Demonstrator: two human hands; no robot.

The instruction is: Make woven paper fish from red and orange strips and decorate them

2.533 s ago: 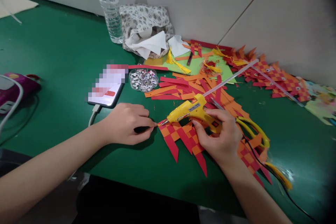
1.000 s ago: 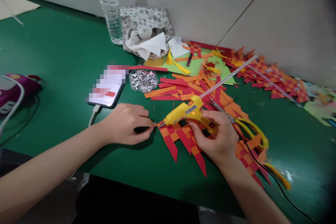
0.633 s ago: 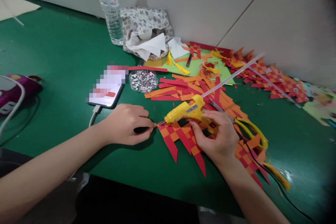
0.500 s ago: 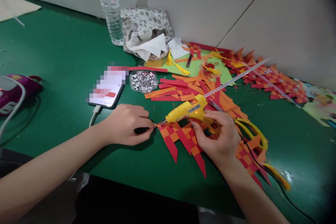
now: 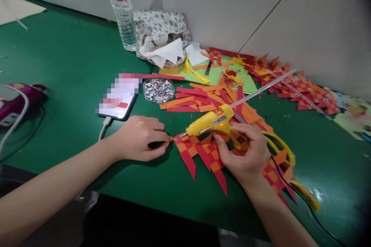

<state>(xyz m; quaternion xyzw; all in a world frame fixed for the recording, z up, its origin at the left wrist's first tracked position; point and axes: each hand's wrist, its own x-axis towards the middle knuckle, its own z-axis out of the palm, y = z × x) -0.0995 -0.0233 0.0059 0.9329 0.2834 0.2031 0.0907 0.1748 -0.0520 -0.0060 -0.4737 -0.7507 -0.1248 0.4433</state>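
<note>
While one corner of the woven paper piece [image 5: 199,150] is pinched between the thumb and forefinger of the left hand [image 5: 139,137], the nozzle of the glue gun [image 5: 213,123] is set right at that corner, almost touching the fingertips. The gun is held in the right hand [image 5: 246,154], whose fingers are closed round the grip; whether the trigger is pressed cannot be told. The woven piece lies flat on the tabletop [image 5: 72,65], between the two hands and partly under the right one.

For this step to be done well, only a small bead is judged to be needed, laid with the hot tip kept off the pinching fingers. The corner is best held flat so that the layers meet. The long glue stick [image 5: 261,89] juts back from the gun over the loose paper strips [image 5: 197,100] and should be minded if the gun is turned.

Open green surface is found left of the left hand, as far as the phone [image 5: 117,98] and its cable. On the right, room is tighter: the scissors [image 5: 278,146] and the gun's black cord [image 5: 292,185] lie just beside the right wrist, and the cord runs towards the front edge. The pointed ends of the woven piece reach near that edge.
</note>
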